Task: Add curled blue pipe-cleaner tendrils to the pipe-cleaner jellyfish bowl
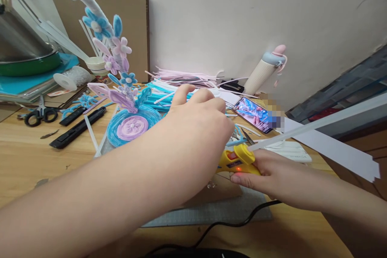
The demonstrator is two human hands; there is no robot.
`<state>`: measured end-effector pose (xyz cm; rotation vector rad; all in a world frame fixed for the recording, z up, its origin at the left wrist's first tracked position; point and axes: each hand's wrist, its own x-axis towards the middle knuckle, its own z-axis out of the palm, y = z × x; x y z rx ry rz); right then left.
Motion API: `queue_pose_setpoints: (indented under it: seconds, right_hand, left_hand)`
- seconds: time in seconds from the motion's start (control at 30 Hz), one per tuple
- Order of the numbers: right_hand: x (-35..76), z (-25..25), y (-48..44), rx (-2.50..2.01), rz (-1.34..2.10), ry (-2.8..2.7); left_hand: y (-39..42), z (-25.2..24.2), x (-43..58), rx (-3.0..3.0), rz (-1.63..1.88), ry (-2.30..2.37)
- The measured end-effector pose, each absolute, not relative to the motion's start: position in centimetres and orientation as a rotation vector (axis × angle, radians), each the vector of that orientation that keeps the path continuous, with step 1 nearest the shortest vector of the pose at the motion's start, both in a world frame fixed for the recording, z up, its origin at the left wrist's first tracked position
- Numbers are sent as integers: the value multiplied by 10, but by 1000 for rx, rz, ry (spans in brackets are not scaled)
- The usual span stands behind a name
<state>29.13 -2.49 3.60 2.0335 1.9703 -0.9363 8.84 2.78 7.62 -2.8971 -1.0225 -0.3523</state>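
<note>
Left forearm [105,197], lower left, ends in curled-fingered left hand [202,117], hold undeterminable; right hand [269,171] grips yellow plastic glue gun [241,163].

"Any words to read?"
"None; the glue gun's [245,152] dark label [235,164] bears pale marks, too small to make out; the white block [290,150] near the right edge of the table [24,165] has a grey mark [300,156], equally illegible."
"And the phone [254,113]?"
"Its screen gives no legible letter either."
</note>
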Motion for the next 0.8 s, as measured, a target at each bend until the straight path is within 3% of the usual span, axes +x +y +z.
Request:
queue_pose_setpoints:
  seconds: [0.8]
  right_hand:
    - [284, 43, -26, 2067, -787, 2072]
  left_hand:
    - [25, 82, 90, -2942, -347, -971]
